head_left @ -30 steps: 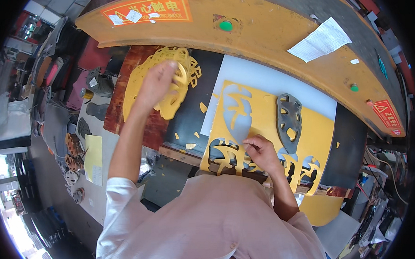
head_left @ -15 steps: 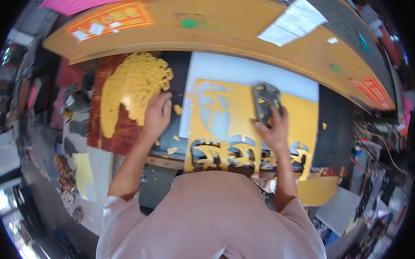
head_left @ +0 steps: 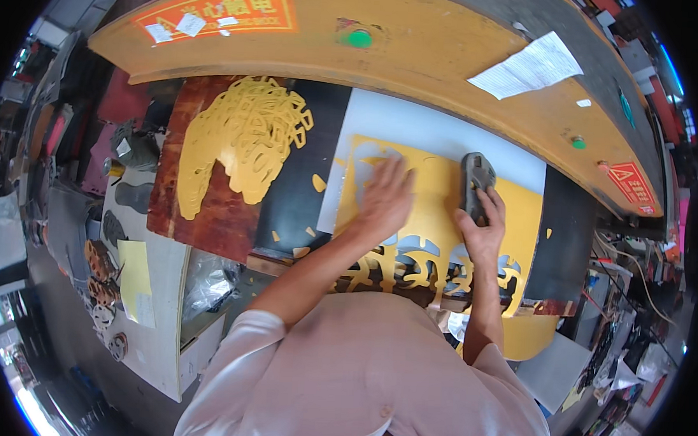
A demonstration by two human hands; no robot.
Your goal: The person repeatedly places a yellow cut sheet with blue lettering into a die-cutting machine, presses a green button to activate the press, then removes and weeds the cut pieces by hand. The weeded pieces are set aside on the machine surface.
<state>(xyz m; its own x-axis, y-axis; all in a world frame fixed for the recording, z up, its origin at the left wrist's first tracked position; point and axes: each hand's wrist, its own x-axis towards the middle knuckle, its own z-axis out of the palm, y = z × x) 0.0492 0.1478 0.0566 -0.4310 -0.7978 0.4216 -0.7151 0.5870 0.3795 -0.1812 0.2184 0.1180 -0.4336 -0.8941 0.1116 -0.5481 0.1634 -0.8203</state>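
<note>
A yellow sheet (head_left: pixel 432 183), with shaped holes cut along its near and left parts, lies on a white board (head_left: pixel 423 120). My right hand (head_left: pixel 485 228) grips the near end of a dark, sole-shaped cutting die (head_left: pixel 478 173), at the right part of the sheet. Over the sheet's left part is my left hand (head_left: pixel 387 196), slightly blurred, fingers stretched out and nothing seen in them; whether it touches the sheet I cannot tell. Left of the sheet, yellow cut-out pieces (head_left: pixel 243 135) are heaped on a red-brown board (head_left: pixel 216 220).
A wide orange machine beam (head_left: pixel 419 46) with green buttons spans the far side. Small yellow scraps (head_left: pixel 318 183) lie on the black surface (head_left: pixel 291 215). At the left, a side table (head_left: pixel 152 350) carries a pale yellow paper (head_left: pixel 135 271) and several dies (head_left: pixel 99 260).
My left hand has moved right, from beside the heap of cut pieces to the sheet's left part. The right hand still holds the die. The whole view has shifted a little.
</note>
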